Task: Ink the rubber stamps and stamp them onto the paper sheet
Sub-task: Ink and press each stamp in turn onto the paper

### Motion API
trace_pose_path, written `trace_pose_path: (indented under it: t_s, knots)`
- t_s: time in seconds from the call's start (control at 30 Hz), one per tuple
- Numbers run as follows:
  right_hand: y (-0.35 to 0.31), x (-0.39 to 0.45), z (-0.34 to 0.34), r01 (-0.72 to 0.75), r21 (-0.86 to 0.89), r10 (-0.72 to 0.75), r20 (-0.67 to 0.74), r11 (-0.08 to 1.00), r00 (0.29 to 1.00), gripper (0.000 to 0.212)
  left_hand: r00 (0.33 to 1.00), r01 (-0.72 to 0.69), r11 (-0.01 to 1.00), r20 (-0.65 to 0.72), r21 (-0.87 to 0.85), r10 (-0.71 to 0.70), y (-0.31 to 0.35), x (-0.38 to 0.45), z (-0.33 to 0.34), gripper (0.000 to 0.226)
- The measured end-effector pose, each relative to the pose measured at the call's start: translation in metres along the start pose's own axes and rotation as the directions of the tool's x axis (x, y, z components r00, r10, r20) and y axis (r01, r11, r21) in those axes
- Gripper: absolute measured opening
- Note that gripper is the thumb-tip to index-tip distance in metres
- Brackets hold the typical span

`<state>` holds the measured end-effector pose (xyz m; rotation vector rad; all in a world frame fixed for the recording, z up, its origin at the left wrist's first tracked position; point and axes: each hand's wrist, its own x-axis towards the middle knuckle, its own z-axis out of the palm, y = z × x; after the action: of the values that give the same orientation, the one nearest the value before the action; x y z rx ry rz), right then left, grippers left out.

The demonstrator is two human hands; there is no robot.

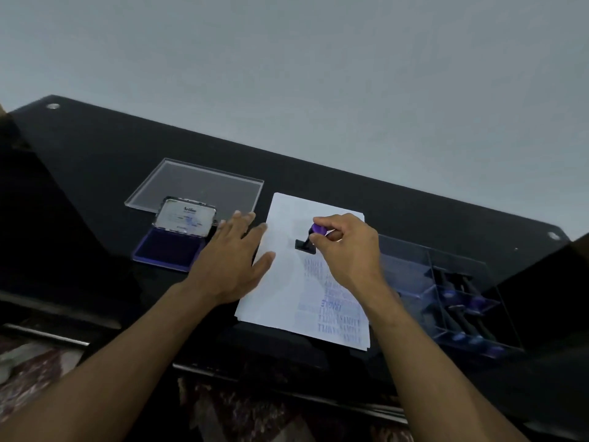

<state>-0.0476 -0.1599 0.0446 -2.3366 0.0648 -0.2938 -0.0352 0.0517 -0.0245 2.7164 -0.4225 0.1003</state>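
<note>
A white paper sheet lies on the black table, its lower right part covered with several purple stamp prints. My right hand grips a rubber stamp by its purple-topped handle, and the stamp's black base sits flat on the upper middle of the sheet. My left hand rests flat with straight fingers on the table and the sheet's left edge. Left of it stands the open ink pad, purple pad below, metal lid raised behind.
A clear plastic lid lies behind the ink pad. At the right a clear compartment box holds several more stamps with purple handles. The black table ends at a front edge near my forearms; a grey wall is behind.
</note>
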Motion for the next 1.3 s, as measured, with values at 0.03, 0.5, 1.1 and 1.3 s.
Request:
trace_pose_path:
  t_s: [0.03,0.5,1.1,1.3]
  knots:
    - [0.004,0.001,-0.003,-0.006,0.002,0.006,-0.010,1.000,1.000,0.027,1.000,-0.011,1.000,0.003,-0.005,0.011,0.004,0.003,0.002,0.067]
    - [0.038,0.035,-0.012,0.000,-0.081,-0.001,-0.020,0.997,1.000,0.031,0.993,-0.089,0.996,0.073,-0.001,0.089,0.029,0.053,0.032,0.074]
    - [0.039,0.058,0.000,0.039,-0.155,-0.033,0.042,0.987,0.999,0.035,0.987,-0.161,0.987,0.034,0.021,0.160,0.016,0.082,0.050,0.062]
    - [0.038,0.058,0.003,0.032,-0.177,-0.023,0.053,0.984,0.998,0.035,0.987,-0.157,0.987,0.029,0.030,0.156,0.015,0.082,0.052,0.062]
